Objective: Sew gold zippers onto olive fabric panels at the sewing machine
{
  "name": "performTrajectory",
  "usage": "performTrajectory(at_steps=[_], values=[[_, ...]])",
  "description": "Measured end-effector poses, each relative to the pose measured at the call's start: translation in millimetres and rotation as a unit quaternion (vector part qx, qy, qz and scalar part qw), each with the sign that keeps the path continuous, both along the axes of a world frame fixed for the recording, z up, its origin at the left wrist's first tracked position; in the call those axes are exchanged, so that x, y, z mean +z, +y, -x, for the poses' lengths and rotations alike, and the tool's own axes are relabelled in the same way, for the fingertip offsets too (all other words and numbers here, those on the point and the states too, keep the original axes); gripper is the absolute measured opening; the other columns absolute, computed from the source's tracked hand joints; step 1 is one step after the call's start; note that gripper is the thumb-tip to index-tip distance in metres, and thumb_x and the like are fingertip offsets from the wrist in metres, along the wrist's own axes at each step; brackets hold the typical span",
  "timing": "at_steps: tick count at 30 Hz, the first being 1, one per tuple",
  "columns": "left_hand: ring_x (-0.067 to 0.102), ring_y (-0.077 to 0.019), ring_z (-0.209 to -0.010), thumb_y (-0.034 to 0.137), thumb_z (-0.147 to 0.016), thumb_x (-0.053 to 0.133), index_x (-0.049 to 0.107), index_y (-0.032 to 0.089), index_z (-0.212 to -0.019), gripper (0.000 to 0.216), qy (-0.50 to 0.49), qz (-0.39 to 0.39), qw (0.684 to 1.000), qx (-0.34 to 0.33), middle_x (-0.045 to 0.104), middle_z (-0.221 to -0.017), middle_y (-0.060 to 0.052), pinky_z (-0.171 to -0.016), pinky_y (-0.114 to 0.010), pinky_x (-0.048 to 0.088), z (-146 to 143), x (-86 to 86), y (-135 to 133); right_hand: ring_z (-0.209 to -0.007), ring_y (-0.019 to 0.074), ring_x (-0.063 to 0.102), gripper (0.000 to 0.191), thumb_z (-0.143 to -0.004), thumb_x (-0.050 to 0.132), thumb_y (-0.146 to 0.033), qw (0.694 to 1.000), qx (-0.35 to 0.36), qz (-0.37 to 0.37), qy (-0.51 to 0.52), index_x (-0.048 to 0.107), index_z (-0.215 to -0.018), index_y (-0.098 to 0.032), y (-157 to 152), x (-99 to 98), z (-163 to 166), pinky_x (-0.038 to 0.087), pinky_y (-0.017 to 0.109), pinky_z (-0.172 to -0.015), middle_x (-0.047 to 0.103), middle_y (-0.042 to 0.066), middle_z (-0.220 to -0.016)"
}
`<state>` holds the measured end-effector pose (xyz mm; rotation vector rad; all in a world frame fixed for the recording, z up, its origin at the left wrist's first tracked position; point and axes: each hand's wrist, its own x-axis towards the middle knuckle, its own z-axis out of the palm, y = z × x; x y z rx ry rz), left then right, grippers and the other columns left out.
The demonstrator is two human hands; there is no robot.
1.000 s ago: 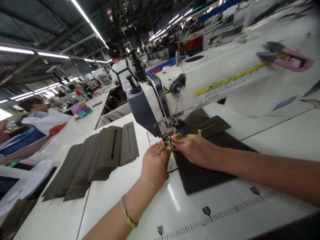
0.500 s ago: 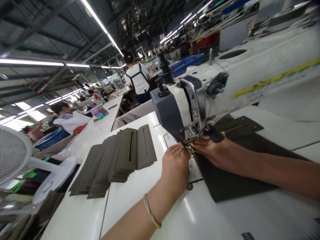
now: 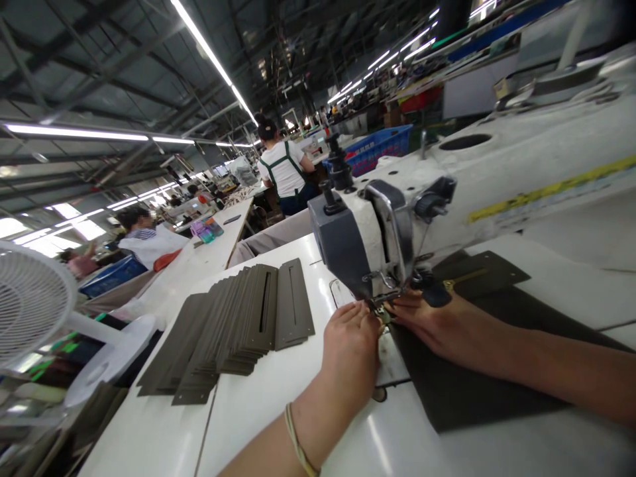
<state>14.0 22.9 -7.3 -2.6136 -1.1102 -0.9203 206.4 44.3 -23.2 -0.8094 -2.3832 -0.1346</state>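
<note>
A sewing machine (image 3: 342, 245) stands over the white table, its presser foot low at the needle plate. Left of the needle, my left hand (image 3: 350, 341) is closed, fingertips pressed together at the foot; what they pinch is hidden. My right hand (image 3: 437, 321) lies right of the needle, partly behind the machine's parts, with its fingers together at the edge of a dark grey-brown panel (image 3: 462, 391). This panel spreads flat under my right forearm. Behind the right wrist lies a smaller dark piece (image 3: 501, 268) with a gold-coloured zip (image 3: 470, 277).
Left of the machine lies a fanned stack of dark slotted panels (image 3: 223, 324), beside a smaller pile (image 3: 294, 305). A white fan (image 3: 34, 305) stands at the far left. Ahead, a person (image 3: 285, 165) works near a blue crate (image 3: 382, 146).
The view has tilted up slightly, so the machine, stack and hands sit lower in the picture. Both hands keep their places beside the needle.
</note>
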Motion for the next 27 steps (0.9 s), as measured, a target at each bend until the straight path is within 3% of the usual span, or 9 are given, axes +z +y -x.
performTrajectory(at_steps=[6,11,14,16,18,20,22,25,27], values=[[0.073,-0.0233,-0.086,0.008,-0.092,0.053,0.059,0.017,-0.084,0.014,0.004,-0.008,1.0,-0.007,0.074,-0.089,-0.01,-0.088,-0.037,0.058,1,-1.6,-5,-0.09,0.0204,0.069,0.028,-0.089,0.044,-0.006,0.999,0.012,-0.002,0.03,0.068,-0.093,-0.018,-3,0.9,0,0.057,0.031,-0.079,0.072,0.007,-0.091],[0.073,-0.0233,-0.085,0.008,-0.09,0.055,0.06,0.018,-0.08,0.015,-0.011,0.004,1.0,0.003,0.074,-0.088,-0.009,-0.088,-0.038,0.058,3,-2.2,-2,-0.09,0.021,0.069,0.024,-0.093,0.044,-0.013,0.999,-0.02,-0.019,0.029,0.067,-0.093,-0.019,-2,-1.6,2,0.056,0.034,-0.082,0.072,0.007,-0.091],[0.072,-0.0227,-0.089,0.007,-0.089,0.055,0.063,0.018,-0.083,0.014,-0.027,0.048,0.998,0.017,0.075,-0.092,-0.008,-0.091,-0.039,0.057,5,-0.1,-4,-0.093,0.0265,0.068,0.024,-0.095,0.047,-0.028,0.993,-0.091,-0.071,-0.006,0.067,-0.098,-0.016,0,-8.4,0,0.051,0.048,-0.093,0.072,0.012,-0.094],[0.069,-0.0272,-0.103,0.01,-0.09,0.054,0.065,0.015,-0.099,0.015,-0.011,0.067,0.995,0.067,0.074,-0.105,-0.012,-0.096,-0.046,0.055,6,1.0,-12,-0.101,0.0353,0.065,0.045,-0.093,0.05,-0.049,0.982,-0.155,-0.103,-0.024,0.067,-0.105,-0.009,-3,-16.5,-6,0.045,0.06,-0.097,0.071,0.02,-0.101],[0.058,-0.0385,-0.122,0.02,-0.091,0.058,0.06,0.009,-0.121,0.032,0.032,0.073,0.989,0.122,0.063,-0.126,-0.022,-0.1,-0.06,0.049,4,0.8,-26,-0.116,0.0422,0.058,0.068,-0.089,0.047,-0.065,0.974,-0.19,-0.119,-0.027,0.063,-0.115,-0.004,-13,-25.6,-15,0.041,0.065,-0.097,0.067,0.026,-0.114],[0.043,-0.0474,-0.133,0.034,-0.09,0.062,0.052,0.003,-0.133,0.054,0.069,0.084,0.985,0.137,0.048,-0.14,-0.029,-0.101,-0.071,0.041,1,-0.2,-43,-0.127,0.0426,0.049,0.08,-0.089,0.041,-0.07,0.972,-0.199,-0.125,-0.025,0.053,-0.131,-0.004,-33,-33.5,-23,0.039,0.064,-0.099,0.06,0.027,-0.127],[0.037,-0.0474,-0.136,0.042,-0.09,0.062,0.05,0.005,-0.137,0.061,0.071,0.109,0.985,0.114,0.041,-0.146,-0.028,-0.103,-0.072,0.037,-4,-0.5,-62,-0.129,0.0416,0.048,0.087,-0.09,0.037,-0.07,0.97,-0.204,-0.131,-0.019,0.035,-0.147,-0.004,-60,-39.3,-27,0.038,0.063,-0.1,0.056,0.027,-0.133],[0.044,-0.0411,-0.135,0.04,-0.087,0.067,0.06,0.015,-0.129,0.05,0.008,0.165,0.981,0.098,0.052,-0.142,-0.019,-0.109,-0.066,0.036,-14,2.7,-90,-0.127,0.0431,0.049,0.095,-0.088,0.039,-0.067,0.974,-0.197,-0.109,-0.001,0.007,-0.157,-0.009,-101,-46.8,-23,0.039,0.066,-0.098,0.053,0.027,-0.137],[0.059,-0.0345,-0.119,0.035,-0.084,0.072,0.071,0.019,-0.107,0.028,-0.075,0.251,0.958,0.116,0.069,-0.119,-0.011,-0.105,-0.053,0.046,-19,7.7,-108,-0.125,0.0452,0.05,0.096,-0.084,0.046,-0.064,0.981,-0.173,-0.077,0.049,0.005,-0.158,-0.019,-121,-53.0,-13,0.038,0.07,-0.096,0.053,0.025,-0.137]])
